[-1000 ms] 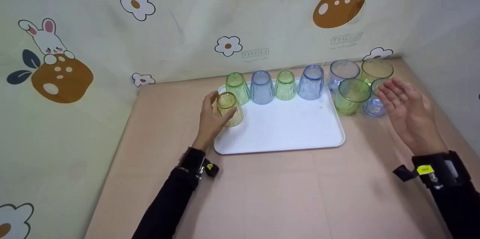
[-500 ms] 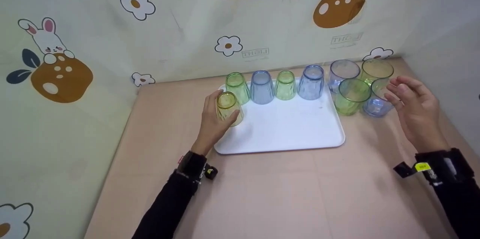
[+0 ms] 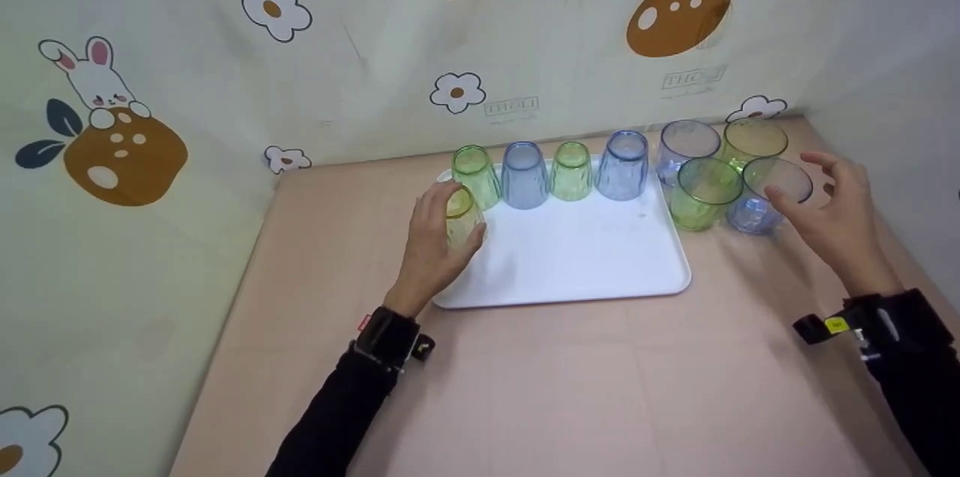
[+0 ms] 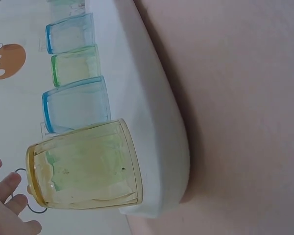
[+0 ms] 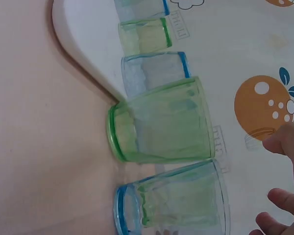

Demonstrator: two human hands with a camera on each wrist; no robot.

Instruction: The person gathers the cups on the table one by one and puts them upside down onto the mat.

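A yellow glass [image 3: 463,222] stands upside down at the left end of the white tray [image 3: 585,259]. My left hand [image 3: 436,241] is beside it, thumb and fingers spread about its near-left side; in the left wrist view the fingertips [image 4: 9,185] lie apart from its base. Behind it, upside down in a row, stand a green glass [image 3: 475,177], a blue glass [image 3: 524,175], a small green glass [image 3: 571,171] and another blue glass [image 3: 623,166]. My right hand [image 3: 840,222] hovers with parted fingers by an upright blue glass [image 3: 756,211], holding nothing.
Right of the tray, a green glass [image 3: 701,203], a bluish-purple glass [image 3: 686,143] and a yellowish glass [image 3: 756,143] stand upright, close together with the blue one. A patterned sheet [image 3: 360,87] rises behind the beige tabletop [image 3: 525,387].
My right hand has turned and shifted right, off the blue glass's rim, its fingers now parted. My left hand has moved slightly right, across the yellow glass, which stays in place.
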